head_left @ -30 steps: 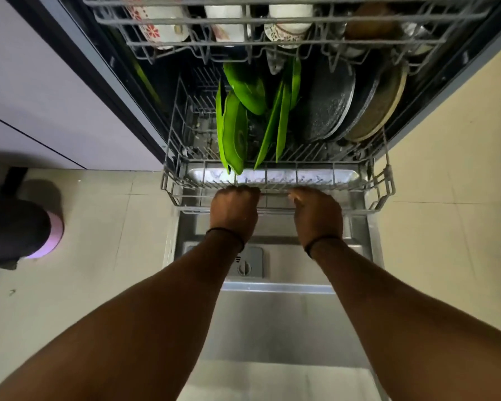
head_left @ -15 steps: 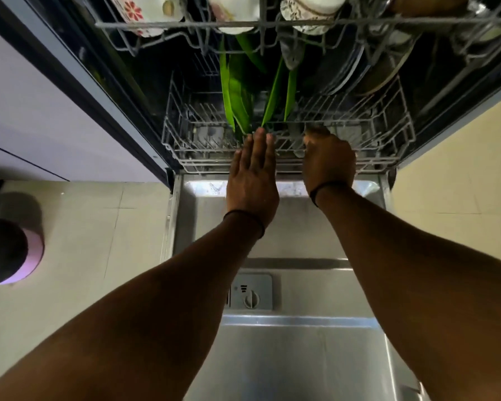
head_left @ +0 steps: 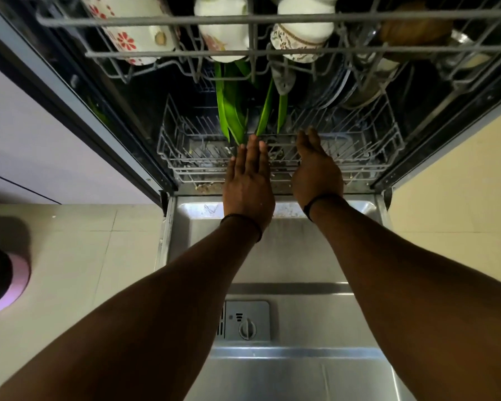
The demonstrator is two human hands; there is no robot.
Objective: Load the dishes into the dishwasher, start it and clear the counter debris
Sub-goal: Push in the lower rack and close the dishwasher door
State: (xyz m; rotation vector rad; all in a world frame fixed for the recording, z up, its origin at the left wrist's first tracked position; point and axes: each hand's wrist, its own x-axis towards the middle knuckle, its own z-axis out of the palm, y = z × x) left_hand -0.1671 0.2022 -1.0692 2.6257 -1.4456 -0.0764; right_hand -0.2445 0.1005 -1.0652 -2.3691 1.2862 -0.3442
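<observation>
Reaching forward, my left hand (head_left: pixel 248 180) and right hand (head_left: pixel 316 169) lie flat-fingered, gripping nothing, against the lower rack (head_left: pixel 359 157), its green plates (head_left: pixel 229 111) on edge.

dim light, pale tiled floor (head_left: pixel 78 256), grey cabinet fronts (head_left: pixel 41 157)

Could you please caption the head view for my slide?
Both open hands, left hand and right hand, at the grey wire lower rack.

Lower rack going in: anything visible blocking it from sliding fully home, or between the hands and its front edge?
Nothing visible. Left hand and right hand lie open at the lower rack front; it sits inside, under the upper rack.
</observation>
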